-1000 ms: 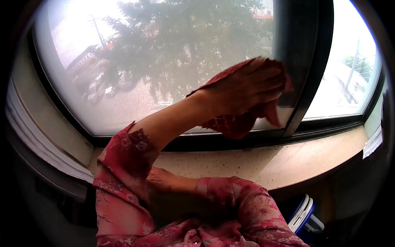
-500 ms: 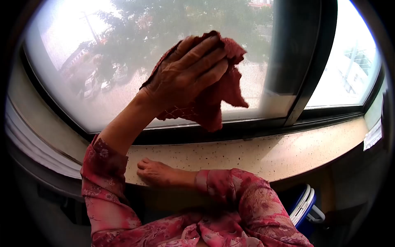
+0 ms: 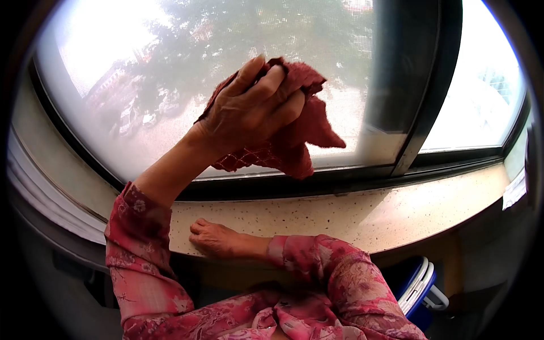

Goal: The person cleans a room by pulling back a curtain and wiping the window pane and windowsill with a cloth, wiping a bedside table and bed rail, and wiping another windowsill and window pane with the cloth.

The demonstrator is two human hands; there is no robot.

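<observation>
My left hand (image 3: 252,107) is raised in front of the window glass (image 3: 198,62), its bent fingers gripping a crumpled dark red cloth (image 3: 294,144). Loose corners of the cloth hang below and to the right of the fingers. Lower down, my right hand (image 3: 212,239) rests on the speckled cream sill (image 3: 317,221), near its front edge. Its fingers are curled and pressed together, with nothing visible in them. Both arms wear pink and red floral sleeves.
A dark window frame (image 3: 422,113) runs down the right side, with another bright pane beyond it. White fabric (image 3: 62,195) lies along the left edge, and more (image 3: 514,191) hangs at the right. A blue and white object (image 3: 418,292) stands below the sill.
My left hand has moved left with the cloth, away from the frame, and its fingers are now more bent. My right hand, earlier partly hidden behind the left arm, shows fully on the sill.
</observation>
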